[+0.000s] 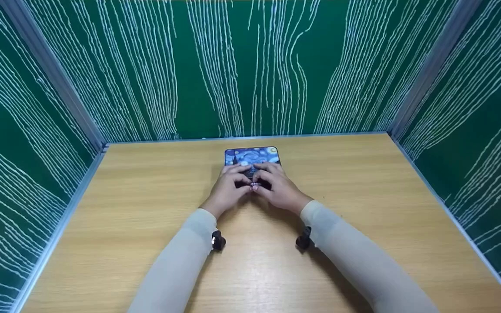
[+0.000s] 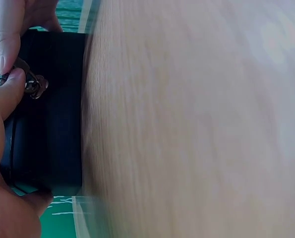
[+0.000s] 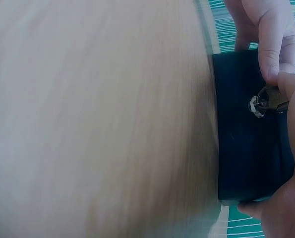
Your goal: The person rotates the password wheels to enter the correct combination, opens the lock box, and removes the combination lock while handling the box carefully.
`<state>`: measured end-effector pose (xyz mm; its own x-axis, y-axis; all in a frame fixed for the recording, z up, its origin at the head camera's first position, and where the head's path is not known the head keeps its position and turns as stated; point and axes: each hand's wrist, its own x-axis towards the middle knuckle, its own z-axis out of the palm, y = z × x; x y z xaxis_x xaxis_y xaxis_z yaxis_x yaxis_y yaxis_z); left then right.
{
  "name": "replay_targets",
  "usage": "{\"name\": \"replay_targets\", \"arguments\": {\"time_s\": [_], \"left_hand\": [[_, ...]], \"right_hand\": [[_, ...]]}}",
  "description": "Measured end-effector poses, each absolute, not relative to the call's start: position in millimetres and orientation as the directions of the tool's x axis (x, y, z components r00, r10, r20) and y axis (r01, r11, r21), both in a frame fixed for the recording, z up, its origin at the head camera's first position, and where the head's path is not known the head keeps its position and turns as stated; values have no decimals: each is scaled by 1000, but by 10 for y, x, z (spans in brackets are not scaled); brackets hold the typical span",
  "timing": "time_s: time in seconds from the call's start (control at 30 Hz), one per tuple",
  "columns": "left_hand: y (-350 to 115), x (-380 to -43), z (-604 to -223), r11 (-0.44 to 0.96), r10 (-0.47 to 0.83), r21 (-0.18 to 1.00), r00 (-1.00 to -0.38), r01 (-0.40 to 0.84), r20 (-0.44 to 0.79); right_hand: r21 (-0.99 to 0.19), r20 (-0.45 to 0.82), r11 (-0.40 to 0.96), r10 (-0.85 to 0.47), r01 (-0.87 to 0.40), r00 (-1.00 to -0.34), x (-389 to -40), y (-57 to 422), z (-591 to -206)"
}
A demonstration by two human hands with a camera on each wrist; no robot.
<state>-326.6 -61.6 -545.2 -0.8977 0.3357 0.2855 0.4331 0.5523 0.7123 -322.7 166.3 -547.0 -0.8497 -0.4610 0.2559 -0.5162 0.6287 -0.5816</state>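
Evidently the fastening is the step in hand: our left hand and right hand curl round opposite sides of the dark box, thumbs meeting at its metal catch, though we cannot tell which thumb bears harder. Next, we judge, calls for steadying the box with the outer fingers while thumb tips work the catch. Outward we count two hands, one box, one catch, one painted lid, two pale sleeves, one wooden table bearing the box at far centre, three white-streaked green panels.
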Motion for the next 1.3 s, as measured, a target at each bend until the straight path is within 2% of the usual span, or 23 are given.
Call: {"name": "replay_targets", "arguments": {"time_s": [0.63, 1.3], "left_hand": [[-613, -3269, -5461, 538, 327, 728, -901, 425, 284], [-597, -3264, -5435, 554, 298, 759, -933, 343, 204]], "right_hand": [[-579, 291, 611, -463, -540, -837, -3219, 1661, -5466], [-596, 244, 631, -447, -497, -860, -3211, 1668, -5437]]}}
